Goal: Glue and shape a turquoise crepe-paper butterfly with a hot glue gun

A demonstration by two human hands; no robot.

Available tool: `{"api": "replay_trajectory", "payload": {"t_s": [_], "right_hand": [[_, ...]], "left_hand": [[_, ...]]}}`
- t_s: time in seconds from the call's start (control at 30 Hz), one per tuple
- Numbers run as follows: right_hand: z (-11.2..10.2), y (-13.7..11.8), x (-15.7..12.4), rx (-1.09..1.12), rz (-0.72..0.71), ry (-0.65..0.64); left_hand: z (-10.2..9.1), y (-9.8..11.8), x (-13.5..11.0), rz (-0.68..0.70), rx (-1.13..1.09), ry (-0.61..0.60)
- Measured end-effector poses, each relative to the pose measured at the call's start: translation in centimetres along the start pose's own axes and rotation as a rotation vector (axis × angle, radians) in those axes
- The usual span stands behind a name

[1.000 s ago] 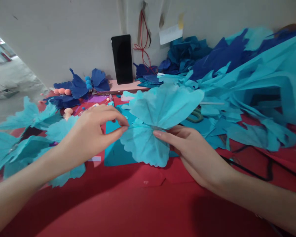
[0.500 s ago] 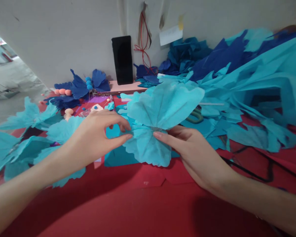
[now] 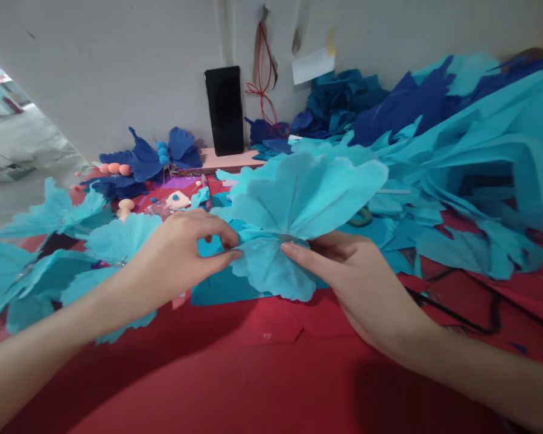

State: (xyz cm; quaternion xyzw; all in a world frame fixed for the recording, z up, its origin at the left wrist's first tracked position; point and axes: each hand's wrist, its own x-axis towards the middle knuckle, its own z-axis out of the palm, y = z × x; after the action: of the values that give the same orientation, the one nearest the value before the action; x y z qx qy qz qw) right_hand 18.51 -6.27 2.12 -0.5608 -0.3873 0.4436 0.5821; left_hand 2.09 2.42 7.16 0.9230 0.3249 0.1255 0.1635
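Observation:
A turquoise paper butterfly with scalloped, creased wings is held up over the red table. My right hand pinches it at its gathered middle, thumb in front and the other fingers mostly behind the wings. At the left edge of the lower wing, my left hand is closed, thumb and fingertips pressed together on the paper. A flat blue sheet lies beneath the butterfly. Whether a thread or wire runs between the hands cannot be made out.
Turquoise butterflies lie at the left, dark blue butterflies behind them. A black phone leans on the wall, beside a hanging red cord. Heaped turquoise paper fills the right. Peach beads sit back left.
The butterfly has turned slightly, its upper wing spreading farther right and its lower edge rising a little. Both hands keep their pinching grip, with the right hand shifted slightly.

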Motion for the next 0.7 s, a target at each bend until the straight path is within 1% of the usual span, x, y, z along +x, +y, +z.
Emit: {"api": "replay_trajectory", "payload": {"t_s": [0.17, 0.27, 0.33, 0.4, 0.47, 0.53, 0.7], "right_hand": [[0.22, -0.14, 0.04, 0.033, -0.019, -0.004], [0.41, -0.11, -0.09, 0.056, -0.031, 0.076], [0.44, 0.0, -0.19, 0.011, -0.005, 0.124], [0.39, 0.11, -0.27, -0.042, 0.029, 0.144], [0.31, 0.15, -0.29, -0.073, 0.035, 0.157], [0.21, 0.14, -0.28, -0.105, -0.008, 0.172], [0.04, 0.32, -0.14, -0.265, -0.18, 0.225]], "left_hand": [[-0.64, 0.27, -0.01, -0.027, 0.006, 0.098], [-0.79, 0.24, -0.09, -0.009, 0.042, 0.166], [-0.7, 0.2, -0.18, 0.038, 0.049, 0.205], [-0.53, 0.21, -0.29, 0.107, 0.049, 0.251], [-0.42, 0.29, -0.41, 0.164, 0.05, 0.29], [-0.43, 0.39, -0.54, 0.206, 0.067, 0.324], [-0.68, 0.57, -0.78, 0.326, 0.197, 0.406]]}}
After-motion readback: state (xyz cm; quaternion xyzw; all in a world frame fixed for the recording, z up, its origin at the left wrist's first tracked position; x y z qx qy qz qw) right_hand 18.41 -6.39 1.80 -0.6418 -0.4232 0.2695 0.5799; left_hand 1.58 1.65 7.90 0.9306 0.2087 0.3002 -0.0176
